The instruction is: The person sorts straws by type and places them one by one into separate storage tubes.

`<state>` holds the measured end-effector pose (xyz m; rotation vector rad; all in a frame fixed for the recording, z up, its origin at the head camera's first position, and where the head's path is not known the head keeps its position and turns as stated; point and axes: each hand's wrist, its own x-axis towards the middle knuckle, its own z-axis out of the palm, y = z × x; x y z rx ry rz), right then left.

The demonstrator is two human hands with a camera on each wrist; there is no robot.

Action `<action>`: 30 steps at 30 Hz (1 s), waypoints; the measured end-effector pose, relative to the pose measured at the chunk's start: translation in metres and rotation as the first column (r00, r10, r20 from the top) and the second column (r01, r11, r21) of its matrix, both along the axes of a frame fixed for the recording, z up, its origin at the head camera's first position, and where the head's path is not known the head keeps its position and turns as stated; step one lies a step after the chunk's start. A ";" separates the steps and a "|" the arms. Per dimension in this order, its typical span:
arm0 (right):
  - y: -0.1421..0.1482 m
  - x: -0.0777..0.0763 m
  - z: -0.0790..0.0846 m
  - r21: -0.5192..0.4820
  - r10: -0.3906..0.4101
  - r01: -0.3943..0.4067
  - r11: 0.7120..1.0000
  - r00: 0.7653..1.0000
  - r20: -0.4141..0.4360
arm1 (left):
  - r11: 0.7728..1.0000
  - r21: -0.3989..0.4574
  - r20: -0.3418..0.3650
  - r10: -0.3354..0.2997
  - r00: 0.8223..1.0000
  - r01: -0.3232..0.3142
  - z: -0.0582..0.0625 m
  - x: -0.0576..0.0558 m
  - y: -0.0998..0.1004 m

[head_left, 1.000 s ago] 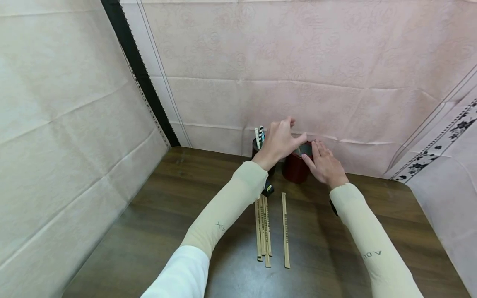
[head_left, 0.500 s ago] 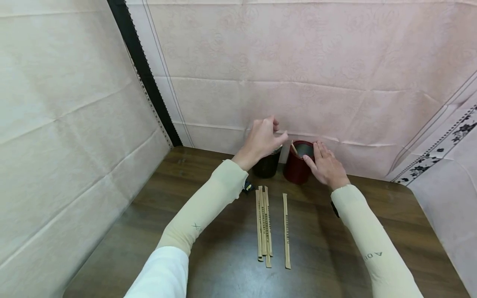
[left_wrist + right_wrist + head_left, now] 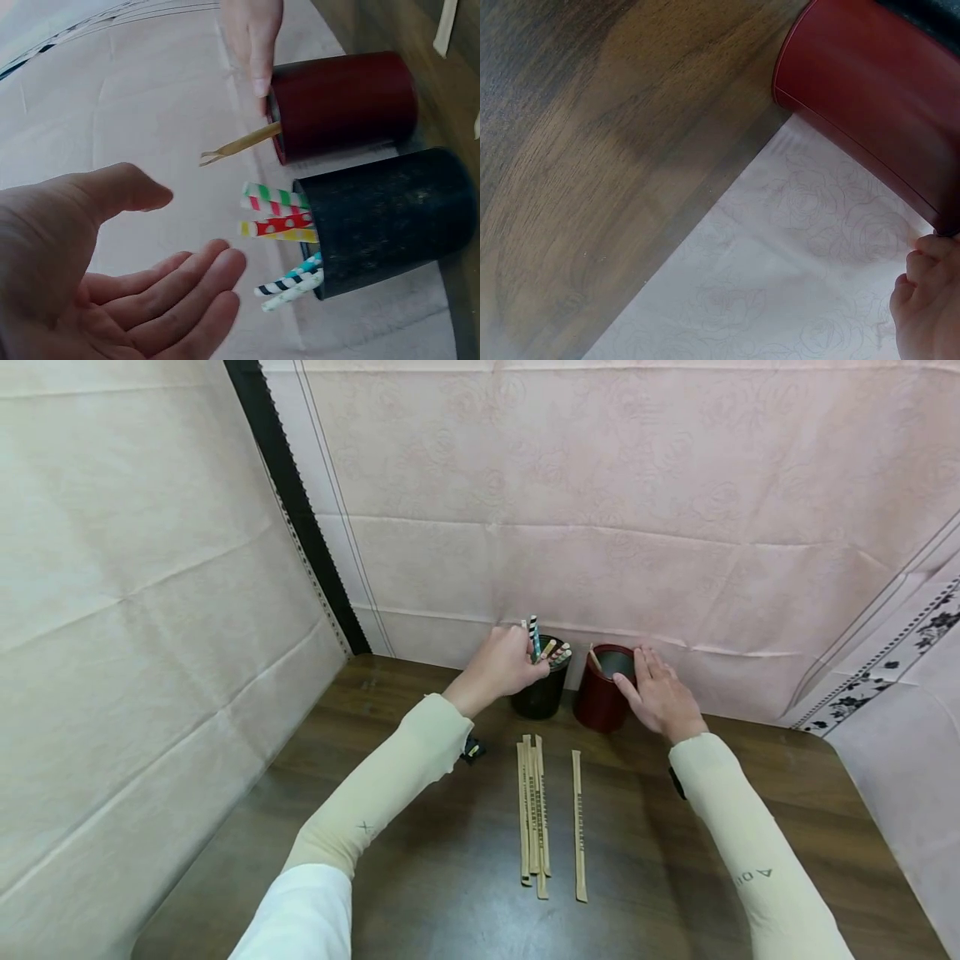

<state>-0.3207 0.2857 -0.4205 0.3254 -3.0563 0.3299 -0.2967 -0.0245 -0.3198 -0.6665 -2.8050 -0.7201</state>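
Observation:
My left hand (image 3: 501, 667) is beside the black cup (image 3: 538, 697), its fingers near the striped and dotted paper straws (image 3: 281, 221) that stick out of it. In the left wrist view, thumb and fingers are apart, with a gap between fingertips and straws. My right hand (image 3: 662, 697) rests at the right side of the red cup (image 3: 600, 706), straight fingers and thumb touching its rim. One tan stick with a split end (image 3: 240, 144) leans out of the red cup. The right wrist view shows only part of the right hand (image 3: 934, 300).
Several slim tan paper-wrapped sticks (image 3: 533, 810) lie in a bunch on the wooden table (image 3: 420, 877), with a single one (image 3: 579, 827) to their right. A pale patterned cloth (image 3: 600, 485) hangs right behind the cups.
My left hand has moved left from above the red cup to the straws in the black cup, and it is lower. The right hand stays at the red cup.

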 end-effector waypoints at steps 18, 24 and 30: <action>0.002 0.001 -0.001 -0.006 -0.002 0.002 1.000 1.000 0.003 | 0.991 -0.128 0.250 -0.002 0.968 0.035 -0.061 0.010 -0.010; 0.003 0.002 -0.002 -0.011 -0.006 0.006 1.000 1.000 0.008 | 0.990 -0.129 0.312 -0.007 0.950 0.050 -0.082 0.013 -0.010; 0.004 0.001 -0.003 -0.013 -0.007 0.007 1.000 1.000 0.008 | 0.990 -0.131 0.372 0.006 0.928 0.046 -0.101 0.015 -0.009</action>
